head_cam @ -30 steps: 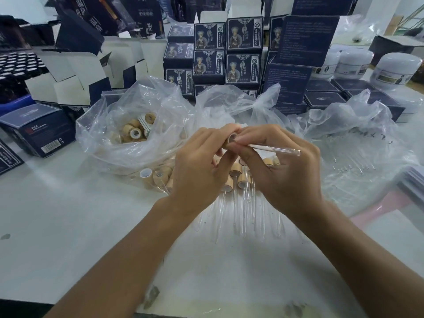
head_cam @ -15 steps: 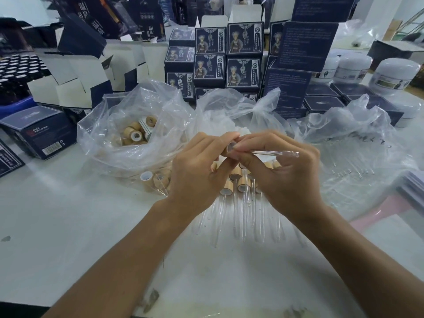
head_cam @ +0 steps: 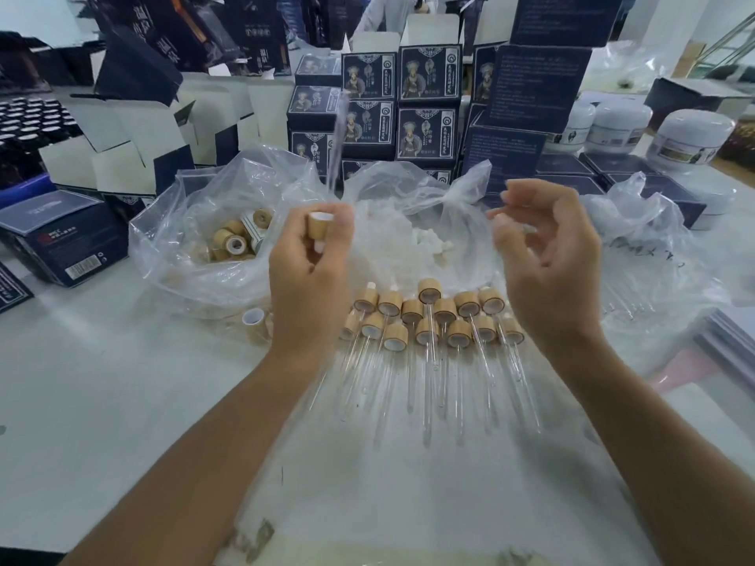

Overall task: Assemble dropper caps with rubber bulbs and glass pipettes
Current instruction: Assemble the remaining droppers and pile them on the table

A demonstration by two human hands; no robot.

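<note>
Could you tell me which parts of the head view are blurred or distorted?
Head view: the clear glass pipette rising from the bamboo dropper cap in the left hand is motion-smeared; the empty right hand's fingertips are soft; wide-angle distortion tilts the dark printed boxes; lighting is even, without harsh glare.

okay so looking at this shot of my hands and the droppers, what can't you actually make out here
Head view only:
- Pipette above the cap in the left hand: motion-blurred, tip unclear.
- Bulb under that cap: hidden by the fingers.
- Right hand: whether the fingertips pinch anything is too blurred to tell.
- Pipettes in the right bag: veiled by crinkled plastic, uncountable.
- Box print: too small.
</note>
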